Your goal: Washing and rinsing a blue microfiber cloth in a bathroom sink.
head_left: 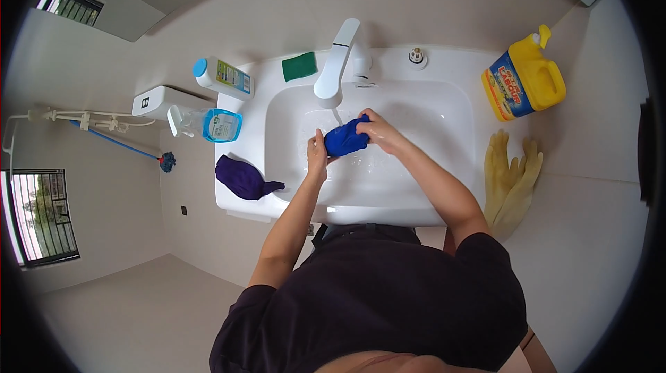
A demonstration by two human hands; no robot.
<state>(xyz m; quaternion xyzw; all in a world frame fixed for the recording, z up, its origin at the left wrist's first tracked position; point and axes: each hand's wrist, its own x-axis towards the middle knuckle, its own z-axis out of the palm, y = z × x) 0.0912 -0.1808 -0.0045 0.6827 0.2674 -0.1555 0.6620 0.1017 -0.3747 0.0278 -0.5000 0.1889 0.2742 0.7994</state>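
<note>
A bunched blue cloth [347, 138] is held between my two hands, above the basin of the white sink [454, 140]. My left hand [318, 156] grips its left end, with the thumb up along the side. At its upper right end my right hand [377, 130] pinches the fabric. Water runs in a thin stream from the white faucet [336, 71] onto or just beside the cloth, and drops lie on the basin floor around it. The fingertips under the cloth are partly hidden.
Left on the rim lie a dark purple cloth [239, 177], a blue spray bottle [222, 125] and a white bottle with a blue cap [225, 78]. A green sponge [299, 66] sits behind the basin. To the right are a yellow jug [525, 78] and pale rubber gloves [510, 182].
</note>
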